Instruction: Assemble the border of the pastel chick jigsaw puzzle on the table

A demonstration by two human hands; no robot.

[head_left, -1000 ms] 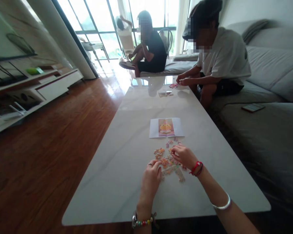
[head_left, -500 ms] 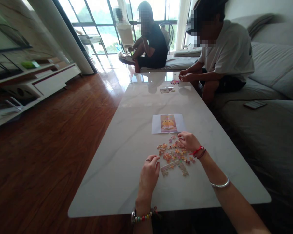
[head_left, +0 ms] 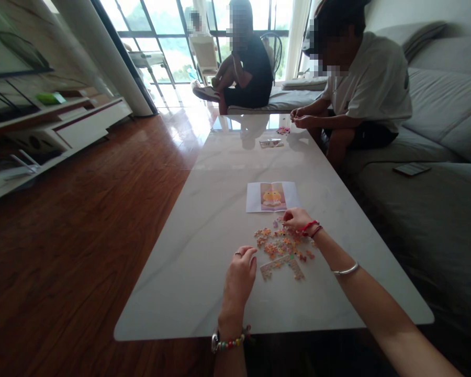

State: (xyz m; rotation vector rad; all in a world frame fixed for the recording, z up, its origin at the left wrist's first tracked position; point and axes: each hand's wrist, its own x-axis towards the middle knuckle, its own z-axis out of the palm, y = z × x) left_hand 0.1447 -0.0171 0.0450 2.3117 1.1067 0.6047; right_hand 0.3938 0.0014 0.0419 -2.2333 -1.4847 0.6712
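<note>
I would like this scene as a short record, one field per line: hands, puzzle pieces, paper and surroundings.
Left hand: left of the loose pieces, no piece visible in it
Right hand: at the far side of the loose pieces; whether it holds one is unclear
Loose pieces: scattered, many orange
Joined pieces: bent strip, nearer the wearer
Printed sheet: yellow figure pictured, beyond the loose pieces
Table: white, marbled
Other person: seated at right, hands near a small pink pile

On my right I see a grey sofa (head_left: 443, 209) with a phone (head_left: 412, 169) lying on it; on my left, a white cabinet (head_left: 92, 124); ahead, tall windows (head_left: 170, 52).
</note>
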